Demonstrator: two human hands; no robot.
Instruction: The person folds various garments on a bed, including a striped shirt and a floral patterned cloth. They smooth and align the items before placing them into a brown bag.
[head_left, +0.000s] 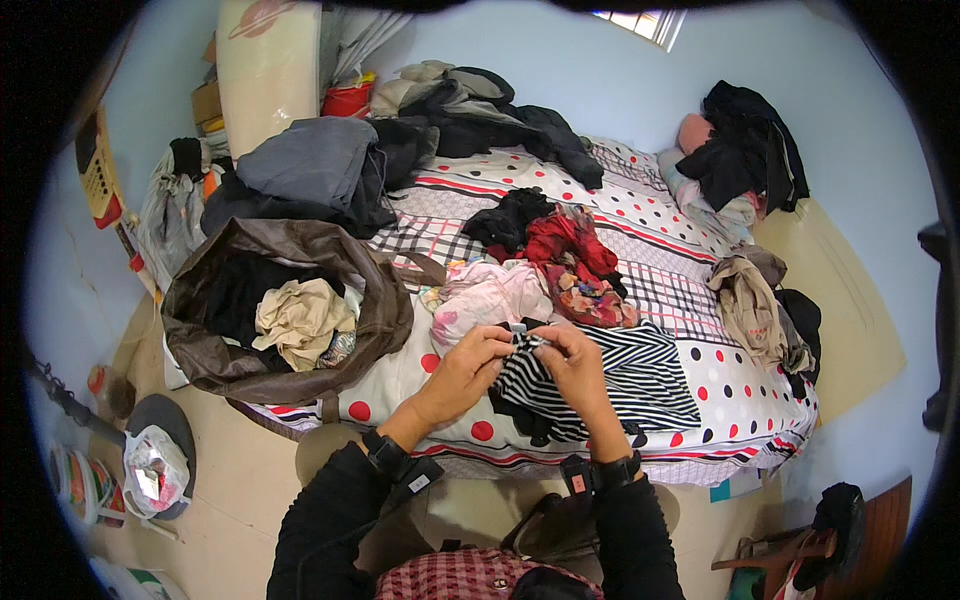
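Note:
Both hands pinch a black-and-white striped garment (637, 375) near its upper left end. My left hand (469, 367) grips the bunched edge with thumb and fingers. Close beside it, my right hand (576, 364) holds the same edge from the other side. A small pale label (518, 328) shows between the fingertips. The rest of the garment lies spread on the bed, towards the right. Just beyond my hands rests a pile with a pink-and-white cloth (495, 296), a red floral cloth (574, 244) and a black cloth (510, 217).
A brown fabric bag (187, 337) holding dark and beige clothes (304, 319) stands left on the patterned bedspread (731, 397). Grey and black clothes (307, 161) lie behind it. More clothes (750, 300) hang over the bed's right edge. A stool (161, 420) carries a plastic bag (154, 472) at lower left.

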